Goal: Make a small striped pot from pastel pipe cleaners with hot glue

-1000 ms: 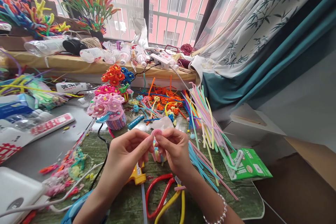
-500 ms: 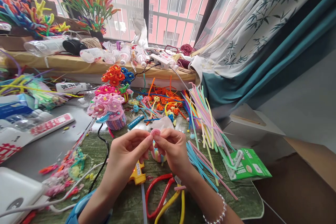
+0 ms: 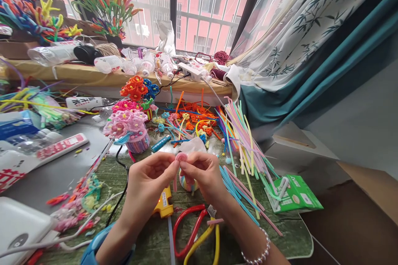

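Observation:
Between the fingertips of both hands is a small pink pipe cleaner coil [image 3: 181,156], wound flat like a disc, with a short pink tail hanging below it. My left hand [image 3: 149,180] pinches its left side with thumb and forefinger. On the other side, my right hand [image 3: 203,176] pinches it the same way. Behind the hands, partly hidden, stands a small pastel striped pot [image 3: 188,183]. A yellow glue gun [image 3: 164,205] lies under my left hand. Red-handled scissors [image 3: 178,232] and a yellow-handled tool [image 3: 217,242], its head mostly hidden, lie near my right wrist.
Pastel pipe cleaners [image 3: 245,140] are bundled at the right, beside a green packet [image 3: 300,194]. A pink pipe cleaner flower pot [image 3: 138,143] stands at the left. Black cable [image 3: 124,165] and a white device [image 3: 23,227] lie further left. Plastic bottles [image 3: 108,64] line the sill.
Both hands have shifted slightly left with the pink coil. The coil's face has turned more into view, and its tail now shows below the fingers.

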A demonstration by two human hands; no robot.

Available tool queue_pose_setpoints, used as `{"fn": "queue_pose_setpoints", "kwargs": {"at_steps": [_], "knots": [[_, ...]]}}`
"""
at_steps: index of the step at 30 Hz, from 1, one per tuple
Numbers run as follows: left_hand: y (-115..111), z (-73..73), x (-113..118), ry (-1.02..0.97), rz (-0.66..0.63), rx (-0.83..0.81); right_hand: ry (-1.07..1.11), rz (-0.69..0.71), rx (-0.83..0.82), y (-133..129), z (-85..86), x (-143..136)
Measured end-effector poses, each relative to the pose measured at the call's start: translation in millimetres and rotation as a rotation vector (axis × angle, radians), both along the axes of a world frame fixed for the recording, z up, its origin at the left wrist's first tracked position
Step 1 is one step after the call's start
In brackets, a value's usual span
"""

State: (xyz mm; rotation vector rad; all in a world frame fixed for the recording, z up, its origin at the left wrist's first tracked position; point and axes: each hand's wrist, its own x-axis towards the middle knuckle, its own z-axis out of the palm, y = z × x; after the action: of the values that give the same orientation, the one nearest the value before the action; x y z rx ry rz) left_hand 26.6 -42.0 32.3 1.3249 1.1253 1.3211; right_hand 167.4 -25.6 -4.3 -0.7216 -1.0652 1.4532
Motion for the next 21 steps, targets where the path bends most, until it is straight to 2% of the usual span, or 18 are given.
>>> {"fn": "queue_pose_setpoints", "kwargs": {"at_steps": [3, 10, 15, 21], "knots": [[-0.2, 1.2, -1.7, 0.021, -0.015, -0.02, -0.011, 0.066, -0.011, 2.7, 4.3, 5.4], [2.2, 6.2, -5.7, 0.058, -0.097, -0.079, -0.176, 0.118, -0.026, 6.0, 15.7, 16.8], [7.4, 4.6, -14.9, 0.138, -0.223, -0.076, -0.24, 0.106, -0.054, 5.8, 17.4, 20.4], [9.9, 6.8, -20.7, 0.195, -0.279, -0.074, -0.291, 0.174, -0.053, 6.8, 14.9, 25.5]]}}
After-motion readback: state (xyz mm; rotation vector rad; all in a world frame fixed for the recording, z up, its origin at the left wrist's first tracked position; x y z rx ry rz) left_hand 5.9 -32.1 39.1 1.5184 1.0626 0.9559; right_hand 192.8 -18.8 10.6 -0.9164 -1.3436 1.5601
